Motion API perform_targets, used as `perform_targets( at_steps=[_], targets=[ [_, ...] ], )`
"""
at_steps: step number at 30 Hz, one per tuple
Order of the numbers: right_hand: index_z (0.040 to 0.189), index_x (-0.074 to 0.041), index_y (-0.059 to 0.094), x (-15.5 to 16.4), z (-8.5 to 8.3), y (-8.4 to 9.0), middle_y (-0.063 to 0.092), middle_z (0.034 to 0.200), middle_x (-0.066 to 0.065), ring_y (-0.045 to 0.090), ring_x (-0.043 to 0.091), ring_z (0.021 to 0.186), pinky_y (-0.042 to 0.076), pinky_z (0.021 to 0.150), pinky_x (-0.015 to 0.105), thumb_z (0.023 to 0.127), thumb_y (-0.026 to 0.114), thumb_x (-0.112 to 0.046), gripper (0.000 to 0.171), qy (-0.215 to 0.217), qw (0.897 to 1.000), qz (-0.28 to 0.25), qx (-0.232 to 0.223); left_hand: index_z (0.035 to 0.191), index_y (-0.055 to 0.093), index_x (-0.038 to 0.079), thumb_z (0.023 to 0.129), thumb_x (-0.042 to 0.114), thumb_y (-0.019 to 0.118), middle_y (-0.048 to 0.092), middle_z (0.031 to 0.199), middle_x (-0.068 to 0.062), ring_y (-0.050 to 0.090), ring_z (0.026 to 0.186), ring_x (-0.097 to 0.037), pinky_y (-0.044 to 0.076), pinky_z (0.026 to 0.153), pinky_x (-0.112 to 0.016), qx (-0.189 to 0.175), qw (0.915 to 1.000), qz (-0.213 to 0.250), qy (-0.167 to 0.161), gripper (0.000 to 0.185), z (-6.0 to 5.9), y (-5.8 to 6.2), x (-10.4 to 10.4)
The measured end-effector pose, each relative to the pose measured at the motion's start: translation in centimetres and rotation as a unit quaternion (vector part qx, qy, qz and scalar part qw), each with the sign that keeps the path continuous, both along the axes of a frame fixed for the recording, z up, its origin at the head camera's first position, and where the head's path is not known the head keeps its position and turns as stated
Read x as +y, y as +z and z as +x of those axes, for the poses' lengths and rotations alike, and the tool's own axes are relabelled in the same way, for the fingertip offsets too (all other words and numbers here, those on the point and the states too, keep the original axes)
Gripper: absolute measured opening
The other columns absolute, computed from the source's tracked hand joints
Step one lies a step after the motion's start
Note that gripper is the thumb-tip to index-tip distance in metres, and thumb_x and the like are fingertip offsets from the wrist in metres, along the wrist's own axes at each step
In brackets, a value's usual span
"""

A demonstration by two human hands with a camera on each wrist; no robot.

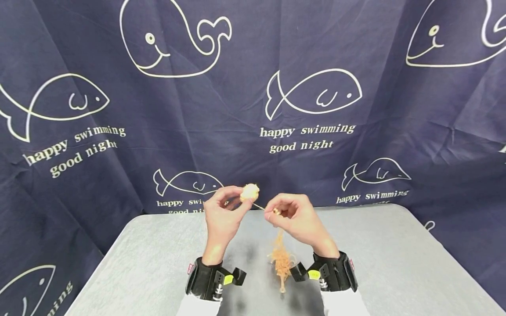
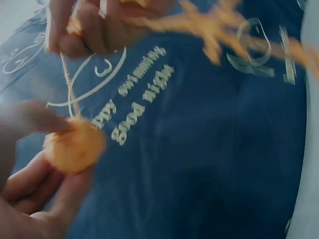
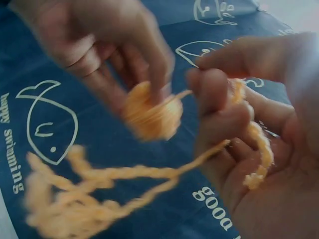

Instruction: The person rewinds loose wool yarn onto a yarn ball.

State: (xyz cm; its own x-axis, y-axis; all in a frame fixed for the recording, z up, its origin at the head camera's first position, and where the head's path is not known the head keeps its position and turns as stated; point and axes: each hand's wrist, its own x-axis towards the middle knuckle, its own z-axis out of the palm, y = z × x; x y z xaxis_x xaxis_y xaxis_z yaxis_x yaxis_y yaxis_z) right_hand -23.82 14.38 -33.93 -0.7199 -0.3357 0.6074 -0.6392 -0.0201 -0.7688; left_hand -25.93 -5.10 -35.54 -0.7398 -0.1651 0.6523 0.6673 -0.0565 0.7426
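A small ball of orange-yellow yarn [image 1: 249, 192] is pinched between the thumb and fingers of my left hand [image 1: 222, 221]. From the ball [image 2: 77, 148] a taut strand runs across to my right hand [image 1: 298, 219], which pinches it between thumb and fingertip. Inside the right palm, a loose length of yarn [image 3: 260, 144] hangs in a curve. Below that hand dangles a tangled bunch of the same yarn [image 1: 282, 261], narrowing to a tail at the bottom. In the right wrist view, wound strands show on the ball [image 3: 154, 114].
A light grey table [image 1: 150, 254] lies under both hands. Behind it hangs a dark blue cloth [image 1: 245, 109] printed with white whales, fish and lettering. Each wrist wears a black strap [image 1: 205, 278] with a small camera mount.
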Motion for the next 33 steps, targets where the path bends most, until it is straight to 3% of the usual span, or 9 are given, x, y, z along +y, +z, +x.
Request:
perform_targets(
  at_steps=[2, 5, 10, 15, 18, 22, 26, 28, 33],
  targets=[
    [0.090, 0.002, 0.071, 0.3, 0.0, 0.2, 0.065, 0.071, 0.002, 0.056, 0.012, 0.057, 0.046, 0.049, 0.022, 0.086, 0.072, 0.008, 0.007, -0.020, 0.999, -0.046, -0.004, 0.091, 0.073, -0.004, 0.069, -0.014, 0.082, 0.071, 0.095, -0.015, 0.071, 0.088, -0.021, 0.062, 0.080, -0.033, -0.008, 0.9973, -0.072, -0.008, 0.026, -0.1, -0.2, -0.4],
    [0.090, 0.003, 0.071, 0.8, -0.1, 0.4, 0.064, 0.069, 0.003, 0.055, 0.013, 0.056, 0.045, 0.049, 0.022, 0.086, 0.072, 0.009, 0.007, -0.049, 0.991, -0.122, -0.024, 0.089, 0.073, -0.001, 0.069, -0.012, 0.079, 0.072, 0.091, -0.012, 0.071, 0.084, -0.024, 0.063, 0.078, -0.034, -0.046, 0.9836, -0.158, -0.073, 0.024, 0.0, -0.1, -1.2],
    [0.086, -0.006, 0.073, 1.2, -0.7, 0.3, 0.068, 0.074, 0.003, 0.056, 0.010, 0.057, 0.045, 0.051, 0.017, 0.086, 0.066, 0.015, 0.022, -0.060, 0.964, -0.248, -0.080, 0.092, 0.071, -0.002, 0.071, -0.012, 0.077, 0.070, 0.094, -0.015, 0.069, 0.087, -0.019, 0.062, 0.082, -0.040, -0.062, 0.9346, -0.238, -0.257, 0.024, 0.3, 0.3, -2.5],
    [0.087, -0.004, 0.072, 1.3, -1.2, -0.1, 0.069, 0.075, 0.003, 0.057, 0.010, 0.059, 0.046, 0.053, 0.017, 0.087, 0.067, 0.012, 0.017, -0.066, 0.958, -0.257, -0.111, 0.098, 0.067, -0.007, 0.075, -0.014, 0.076, 0.067, 0.100, -0.014, 0.065, 0.095, -0.017, 0.060, 0.086, -0.049, -0.014, 0.8813, -0.196, -0.430, 0.026, 0.5, 0.6, -3.1],
    [0.091, 0.003, 0.071, 1.3, -1.4, -0.5, 0.068, 0.075, 0.005, 0.058, 0.013, 0.060, 0.047, 0.054, 0.019, 0.087, 0.072, 0.007, 0.005, -0.073, 0.973, -0.192, -0.108, 0.101, 0.068, -0.005, 0.077, -0.014, 0.076, 0.067, 0.103, -0.009, 0.064, 0.099, -0.017, 0.060, 0.089, -0.043, 0.009, 0.8704, -0.118, -0.478, 0.027, 0.7, 0.9, -2.8],
    [0.094, 0.006, 0.071, 1.0, -1.6, -1.0, 0.067, 0.073, 0.006, 0.060, 0.015, 0.060, 0.048, 0.054, 0.021, 0.087, 0.075, 0.001, 0.010, -0.066, 0.991, -0.075, -0.085, 0.101, 0.072, 0.003, 0.078, -0.014, 0.070, 0.069, 0.105, -0.006, 0.066, 0.097, -0.017, 0.059, 0.086, -0.029, 0.034, 0.8930, 0.009, -0.449, 0.028, 1.0, 1.2, -2.1],
    [0.093, 0.000, 0.072, 0.3, -1.5, -1.3, 0.067, 0.073, 0.008, 0.060, 0.015, 0.059, 0.049, 0.053, 0.023, 0.088, 0.074, 0.003, 0.006, -0.030, 0.998, 0.014, -0.049, 0.099, 0.075, 0.006, 0.077, -0.018, 0.060, 0.071, 0.102, -0.005, 0.069, 0.093, -0.015, 0.058, 0.081, -0.024, 0.006, 0.9287, 0.139, -0.344, 0.036, 1.2, 1.3, -1.0],
    [0.092, -0.003, 0.073, -0.2, -1.2, -1.2, 0.067, 0.073, 0.008, 0.060, 0.014, 0.059, 0.049, 0.052, 0.023, 0.088, 0.074, 0.003, 0.007, -0.014, 0.999, 0.041, -0.028, 0.099, 0.075, 0.006, 0.079, -0.019, 0.057, 0.071, 0.100, -0.006, 0.069, 0.091, -0.015, 0.059, 0.080, -0.024, -0.019, 0.9384, 0.191, -0.287, 0.037, 1.2, 1.3, -0.4],
    [0.090, -0.008, 0.073, -0.9, -0.3, -0.5, 0.063, 0.071, 0.001, 0.057, 0.011, 0.059, 0.046, 0.050, 0.022, 0.088, 0.074, 0.000, 0.008, -0.012, 0.997, 0.076, 0.010, 0.097, 0.074, -0.004, 0.081, -0.019, 0.067, 0.073, 0.094, -0.009, 0.072, 0.088, -0.016, 0.061, 0.079, -0.028, -0.047, 0.9634, 0.216, -0.152, 0.024, 0.9, 1.1, 0.5]
  ],
)
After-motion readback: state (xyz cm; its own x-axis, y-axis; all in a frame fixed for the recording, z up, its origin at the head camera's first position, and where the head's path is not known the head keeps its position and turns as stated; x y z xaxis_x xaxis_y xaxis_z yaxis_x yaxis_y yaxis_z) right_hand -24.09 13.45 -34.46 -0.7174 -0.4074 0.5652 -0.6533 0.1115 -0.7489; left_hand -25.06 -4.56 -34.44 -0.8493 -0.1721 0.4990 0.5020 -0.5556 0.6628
